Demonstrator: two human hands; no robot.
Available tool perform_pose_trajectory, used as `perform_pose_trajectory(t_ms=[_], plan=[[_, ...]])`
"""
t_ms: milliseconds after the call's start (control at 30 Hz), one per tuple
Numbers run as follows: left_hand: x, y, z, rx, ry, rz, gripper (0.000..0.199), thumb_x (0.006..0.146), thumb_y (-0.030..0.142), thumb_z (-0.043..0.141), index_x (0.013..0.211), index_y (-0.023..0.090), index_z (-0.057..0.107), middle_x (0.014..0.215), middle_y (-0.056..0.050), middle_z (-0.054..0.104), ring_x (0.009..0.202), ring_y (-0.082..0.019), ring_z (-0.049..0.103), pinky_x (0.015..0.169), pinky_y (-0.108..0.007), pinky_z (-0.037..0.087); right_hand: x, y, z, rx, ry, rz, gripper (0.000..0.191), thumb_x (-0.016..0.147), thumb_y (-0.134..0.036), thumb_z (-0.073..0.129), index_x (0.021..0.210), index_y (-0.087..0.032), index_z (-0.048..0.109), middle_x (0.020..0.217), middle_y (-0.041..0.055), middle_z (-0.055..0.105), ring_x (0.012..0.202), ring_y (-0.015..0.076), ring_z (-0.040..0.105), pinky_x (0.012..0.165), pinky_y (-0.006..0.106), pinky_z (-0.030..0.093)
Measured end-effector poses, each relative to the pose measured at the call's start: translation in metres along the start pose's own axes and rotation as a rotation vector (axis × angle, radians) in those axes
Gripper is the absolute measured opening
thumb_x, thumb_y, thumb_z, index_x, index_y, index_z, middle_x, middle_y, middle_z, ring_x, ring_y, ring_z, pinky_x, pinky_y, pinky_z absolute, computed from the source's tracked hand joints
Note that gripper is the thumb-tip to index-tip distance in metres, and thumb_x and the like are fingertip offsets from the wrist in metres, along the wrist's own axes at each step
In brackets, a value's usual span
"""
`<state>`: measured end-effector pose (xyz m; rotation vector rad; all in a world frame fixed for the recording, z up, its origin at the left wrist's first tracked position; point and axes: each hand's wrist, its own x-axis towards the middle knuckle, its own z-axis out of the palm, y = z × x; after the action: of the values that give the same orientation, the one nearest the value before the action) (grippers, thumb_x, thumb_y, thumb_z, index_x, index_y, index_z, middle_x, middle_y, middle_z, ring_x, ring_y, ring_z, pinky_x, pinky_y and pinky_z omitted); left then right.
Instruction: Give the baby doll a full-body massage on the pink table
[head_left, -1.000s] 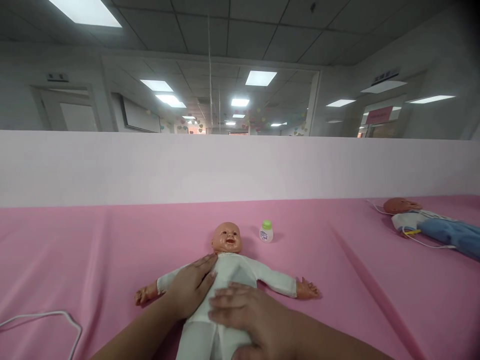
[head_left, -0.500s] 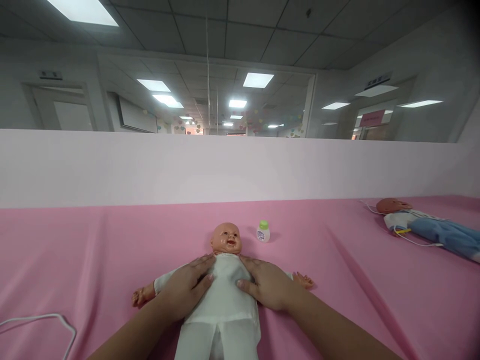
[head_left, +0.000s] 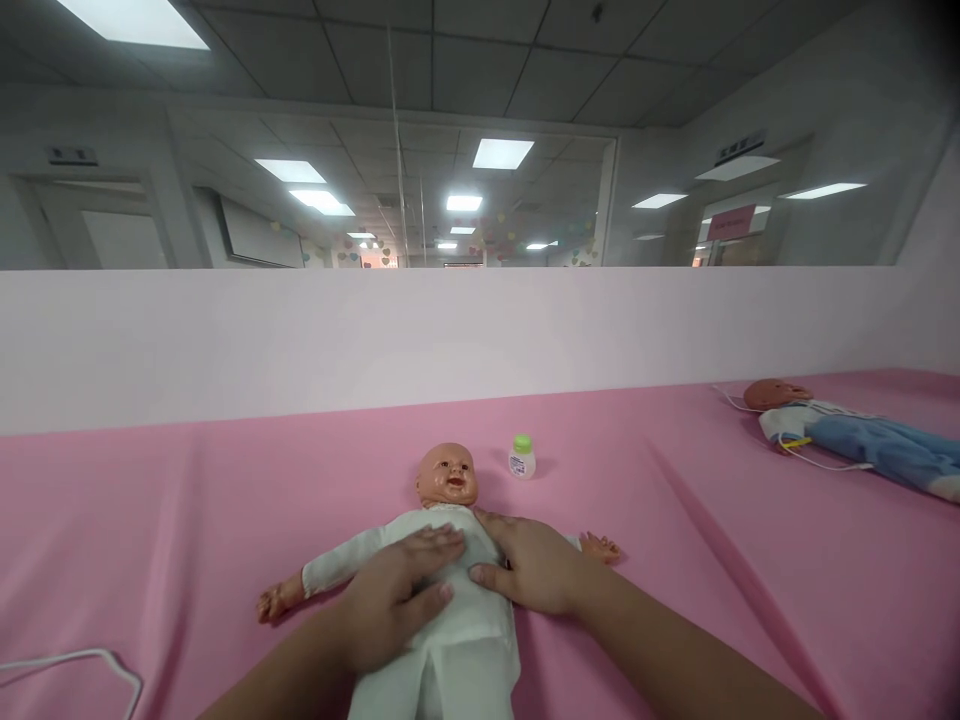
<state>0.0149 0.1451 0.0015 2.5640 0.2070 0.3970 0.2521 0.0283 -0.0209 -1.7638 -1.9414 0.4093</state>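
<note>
A baby doll [head_left: 469, 600] in white clothes lies face up, its bald head towards the wall and both arms spread out. My left hand [head_left: 401, 595] rests open on the left and middle of its chest, fingers pointing up and right. On the right side of the chest and shoulder lies my right hand [head_left: 529, 562], open, its thumb apart from the fingers. Neither hand holds anything. Just right of the doll's head stands a small clear bottle [head_left: 522, 458] with a green cap.
Pink cloth [head_left: 637, 500] with folds covers the surface. A second doll [head_left: 877, 440] in blue and white lies at the far right, with a thin white tube around it. A white cord [head_left: 82, 655] lies at lower left. Behind rises a white wall [head_left: 450, 340] below glass.
My left hand has moved from the doll's left shoulder side down and inward onto the chest, uncovering the white sleeve. My right hand stays in place. The view has shifted slightly.
</note>
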Motion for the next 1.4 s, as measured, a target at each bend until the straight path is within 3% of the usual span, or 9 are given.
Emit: perform_pose_trajectory(t_ms=[267,400,467,567,833,1000,1100,1267,1400], plan=[[-0.005,-0.051,0.001,0.167,0.187,-0.314,0.063,0.101,0.056,0.046,0.153,0.020,0.052,0.155,-0.007,0.053,0.143,-0.029,0.051,0.123,-0.045,0.038,-0.003,-0.005,0.006,-0.056,0.080,-0.020,0.079,0.094,-0.060,0.058,0.159,-0.018,0.040,0.162,0.0155,0.041,0.149,0.0367,0.039,0.124,0.054,0.029],[-0.007,-0.054,-0.001,0.216,0.206,-0.359,0.061,0.102,0.055,0.044,0.149,0.019,0.056,0.150,-0.008,0.058,0.138,-0.030,0.056,0.119,-0.044,0.042,-0.016,-0.030,0.011,0.056,0.148,-0.432,0.058,0.099,-0.049,0.053,0.149,-0.019,0.055,0.153,0.0113,0.054,0.145,0.0276,0.047,0.125,0.046,0.030],[-0.006,-0.053,0.000,0.217,0.204,-0.355,0.061,0.102,0.055,0.043,0.149,0.019,0.057,0.150,-0.008,0.058,0.137,-0.029,0.056,0.119,-0.044,0.042,-0.022,-0.045,0.014,0.138,0.030,-0.640,0.052,0.102,-0.047,0.051,0.147,-0.022,0.057,0.150,0.0072,0.059,0.142,0.0213,0.051,0.125,0.038,0.031],[-0.006,-0.051,0.001,0.221,0.212,-0.369,0.061,0.102,0.056,0.042,0.149,0.019,0.057,0.149,-0.008,0.059,0.137,-0.029,0.056,0.118,-0.044,0.043,-0.024,-0.055,0.019,0.160,-0.153,-0.719,0.055,0.105,-0.054,0.046,0.151,-0.025,0.051,0.154,0.0057,0.054,0.146,0.0192,0.046,0.127,0.036,0.025],[-0.005,-0.048,0.005,0.236,0.189,-0.392,0.064,0.102,0.056,0.041,0.151,0.017,0.054,0.152,-0.008,0.056,0.140,-0.028,0.053,0.121,-0.042,0.039,-0.001,-0.016,0.010,-0.014,-0.111,-0.236,0.083,0.098,-0.071,0.045,0.164,-0.024,0.026,0.170,0.0094,0.023,0.158,0.0314,0.021,0.130,0.052,0.011],[-0.004,-0.045,0.001,0.263,0.169,-0.409,0.066,0.102,0.055,0.040,0.152,0.015,0.052,0.153,-0.009,0.055,0.142,-0.029,0.052,0.121,-0.044,0.039,0.004,0.003,0.005,-0.048,-0.055,0.053,0.085,0.097,-0.075,0.039,0.165,-0.025,0.025,0.167,0.0102,0.032,0.153,0.0354,0.032,0.126,0.055,0.020],[-0.009,-0.033,-0.006,0.251,0.162,-0.369,0.065,0.098,0.052,0.049,0.153,0.017,0.052,0.155,-0.009,0.053,0.143,-0.031,0.050,0.121,-0.046,0.040,0.003,0.002,0.000,-0.059,-0.026,0.097,0.079,0.097,-0.073,0.043,0.162,-0.030,0.033,0.159,0.0093,0.047,0.144,0.0365,0.046,0.120,0.055,0.030],[-0.024,0.018,-0.008,0.015,0.063,0.011,0.054,0.095,0.047,0.055,0.144,0.024,0.062,0.146,-0.007,0.062,0.137,-0.032,0.056,0.116,-0.047,0.045,0.001,-0.002,-0.003,-0.047,-0.003,0.073,0.071,0.098,-0.067,0.047,0.158,-0.031,0.039,0.151,0.0084,0.057,0.134,0.0343,0.056,0.108,0.047,0.043],[-0.022,0.045,-0.002,-0.078,-0.080,0.108,0.045,0.096,0.046,0.056,0.133,0.026,0.072,0.141,-0.004,0.066,0.134,-0.035,0.059,0.117,-0.047,0.046,0.000,0.001,-0.002,-0.039,-0.002,0.065,0.072,0.096,-0.064,0.051,0.159,-0.032,0.037,0.145,0.0073,0.062,0.128,0.0344,0.060,0.100,0.044,0.048]])
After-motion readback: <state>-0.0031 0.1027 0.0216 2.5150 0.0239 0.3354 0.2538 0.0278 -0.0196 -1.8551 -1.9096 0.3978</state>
